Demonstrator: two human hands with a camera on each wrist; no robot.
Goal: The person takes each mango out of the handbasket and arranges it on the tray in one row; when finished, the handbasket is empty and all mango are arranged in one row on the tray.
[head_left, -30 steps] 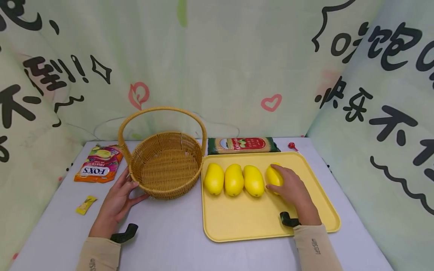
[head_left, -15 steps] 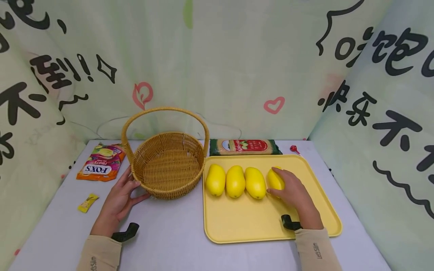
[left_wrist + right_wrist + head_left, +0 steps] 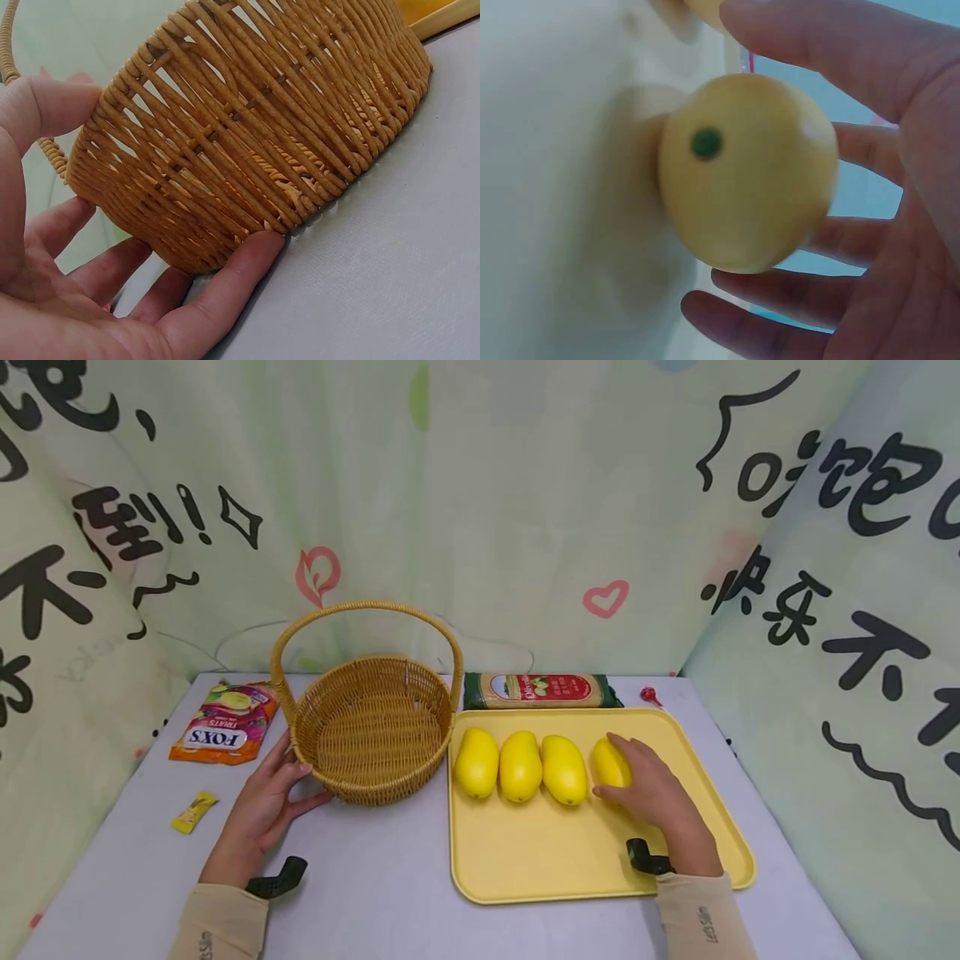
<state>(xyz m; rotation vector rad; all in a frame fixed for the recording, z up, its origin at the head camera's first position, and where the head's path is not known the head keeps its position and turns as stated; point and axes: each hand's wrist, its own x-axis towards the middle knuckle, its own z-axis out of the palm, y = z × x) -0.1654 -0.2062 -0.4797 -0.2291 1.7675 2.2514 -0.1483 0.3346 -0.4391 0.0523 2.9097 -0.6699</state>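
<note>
The table (image 3: 390, 877) carries a yellow tray (image 3: 525, 860) toward its right edge and a wicker basket (image 3: 372, 727) just left of it, the two rims touching or nearly so. Four mangoes lie in a row along the tray's far half. The right hand (image 3: 652, 793) curls round the rightmost mango (image 3: 609, 762), fingers and thumb wrapped about it; it still rests on the tray. The left hand (image 3: 264, 802) cups the basket's near-left wall, fingers relaxed and lightly touching. Risk: the smooth, rounded mango could slip from a shallow hold and knock the neighbouring mango (image 3: 563, 769). The light basket could slide if the left hand only touches it.
</note>
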